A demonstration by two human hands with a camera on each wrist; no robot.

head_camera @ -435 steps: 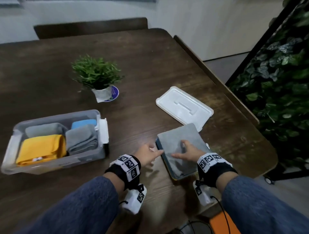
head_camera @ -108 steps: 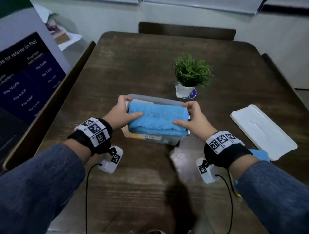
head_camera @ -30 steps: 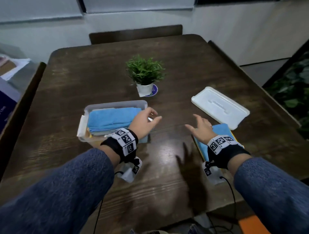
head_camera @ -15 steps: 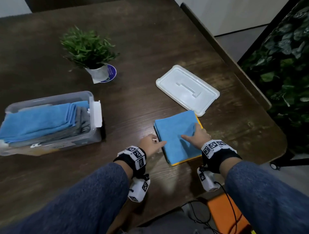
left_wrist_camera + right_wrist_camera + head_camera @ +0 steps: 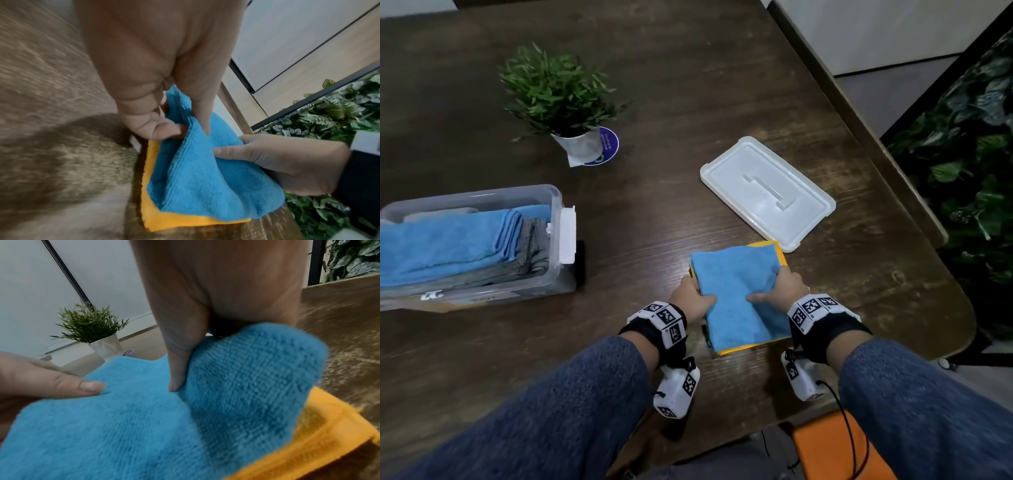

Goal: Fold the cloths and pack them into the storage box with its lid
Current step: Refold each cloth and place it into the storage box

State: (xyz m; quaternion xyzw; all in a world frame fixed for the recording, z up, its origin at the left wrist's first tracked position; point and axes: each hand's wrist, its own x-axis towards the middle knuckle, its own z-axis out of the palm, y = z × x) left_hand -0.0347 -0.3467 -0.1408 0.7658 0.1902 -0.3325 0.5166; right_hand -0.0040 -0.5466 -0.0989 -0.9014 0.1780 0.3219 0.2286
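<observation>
blue cloth (image 5: 739, 294) lies on a yellow cloth (image 5: 751, 346) at the near bench (image 5: 661, 212) edge. left hand (image 5: 691, 298) and right hand (image 5: 779, 291) each pinch it. only the head view shows the storage box (image 5: 551, 274) and lid (image 5: 767, 192).

Blue cloth (image 5: 736, 294), microfibre, lies atop yellow cloth (image 5: 753, 346) near table's front edge; its L and R sides are bunched and raised off the yellow one, whose edges show at front and far R corner; lid (image 5: 767, 192), white translucent, flat, handle side up, just beyond the stack, near corner abt touching; storage box (image 5: 558, 219), clear plastic, open, well apart to L, w/ folded blue and grey cloths inside.
</observation>
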